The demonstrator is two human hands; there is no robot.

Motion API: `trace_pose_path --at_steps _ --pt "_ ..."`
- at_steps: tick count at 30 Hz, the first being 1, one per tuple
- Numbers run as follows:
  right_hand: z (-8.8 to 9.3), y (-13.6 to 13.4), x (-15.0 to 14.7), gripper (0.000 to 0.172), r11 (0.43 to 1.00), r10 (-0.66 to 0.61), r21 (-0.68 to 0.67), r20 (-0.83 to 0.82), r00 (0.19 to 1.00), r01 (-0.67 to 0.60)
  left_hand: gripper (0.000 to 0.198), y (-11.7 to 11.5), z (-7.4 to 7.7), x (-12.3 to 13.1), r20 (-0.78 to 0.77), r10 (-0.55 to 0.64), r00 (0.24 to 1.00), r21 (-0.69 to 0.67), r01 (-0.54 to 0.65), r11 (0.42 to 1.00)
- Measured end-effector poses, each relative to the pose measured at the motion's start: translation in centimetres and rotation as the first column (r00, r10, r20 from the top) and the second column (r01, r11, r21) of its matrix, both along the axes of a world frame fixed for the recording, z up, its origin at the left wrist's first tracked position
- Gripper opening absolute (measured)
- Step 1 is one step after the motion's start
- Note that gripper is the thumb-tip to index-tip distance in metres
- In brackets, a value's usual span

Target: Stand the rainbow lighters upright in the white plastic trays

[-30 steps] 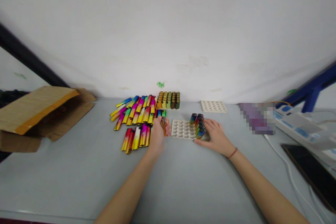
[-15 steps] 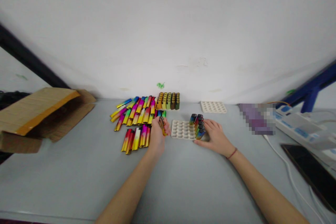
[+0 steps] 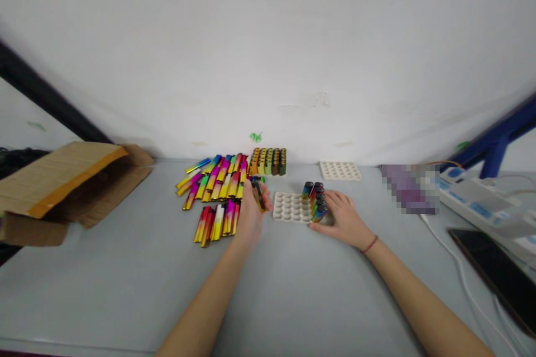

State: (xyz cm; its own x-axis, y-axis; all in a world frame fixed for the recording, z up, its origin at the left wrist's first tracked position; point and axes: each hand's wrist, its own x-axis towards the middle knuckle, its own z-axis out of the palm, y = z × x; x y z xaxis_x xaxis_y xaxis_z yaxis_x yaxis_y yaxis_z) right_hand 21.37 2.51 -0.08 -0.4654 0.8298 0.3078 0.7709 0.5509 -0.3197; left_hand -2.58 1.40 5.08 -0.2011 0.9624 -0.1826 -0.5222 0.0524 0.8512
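My left hand (image 3: 249, 213) is closed round a rainbow-coloured lighter (image 3: 259, 195), lifted just left of a white moulded tray (image 3: 288, 206) with round pockets. My right hand (image 3: 341, 215) rests on the tray's right end, fingers partly curled against the tray edge, beside several upright lighters (image 3: 317, 199) standing in it. Two rows of loose rainbow lighters (image 3: 215, 181) lie flat on the grey table to the left of my left hand.
A filled block of upright lighters (image 3: 270, 160) stands by the wall, with a second empty tray (image 3: 340, 170) to its right. An open cardboard box (image 3: 62, 178) lies at far left. A power strip (image 3: 481, 201), white cables and a dark phone (image 3: 498, 276) sit at right.
My left hand has raised the lighter a little and tilted it toward the tray. My right hand has stayed on the tray's right end.
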Motion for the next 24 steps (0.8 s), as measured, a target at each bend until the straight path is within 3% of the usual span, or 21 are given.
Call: trace_pose_path --at_steps 4,7,10,14,18,24 --pt "0.0 0.0 0.0 0.068 1.000 -0.002 0.001 -0.008 1.000 0.002 0.033 -0.2 -0.7 0.0 -0.253 -0.018 0.967 0.157 0.060 0.986" --pt "0.3 -0.1 -0.1 0.069 1.000 0.001 -0.003 -0.010 1.000 -0.001 0.026 -0.4 -0.7 0.4 -0.501 0.012 0.865 0.252 0.132 0.959" --pt "0.5 -0.2 -0.3 0.069 1.000 -0.001 -0.008 -0.008 1.000 0.001 0.021 -0.2 -0.4 1.2 -0.645 0.019 0.764 0.299 0.230 0.926" --pt "0.5 -0.2 -0.3 0.068 1.000 0.001 -0.014 -0.016 1.000 -0.001 0.021 0.4 -0.3 2.4 -0.702 -0.082 0.708 0.259 0.360 0.896" --pt "0.3 -0.1 -0.3 0.068 1.000 0.003 -0.005 -0.028 1.000 -0.003 0.021 0.5 -0.6 2.9 -0.730 -0.135 0.670 0.204 0.402 0.893" --pt "0.4 -0.1 -0.3 0.069 1.000 0.006 -0.010 -0.030 1.000 -0.007 0.023 0.6 -1.3 3.0 -0.819 -0.032 0.573 0.226 0.372 0.900"
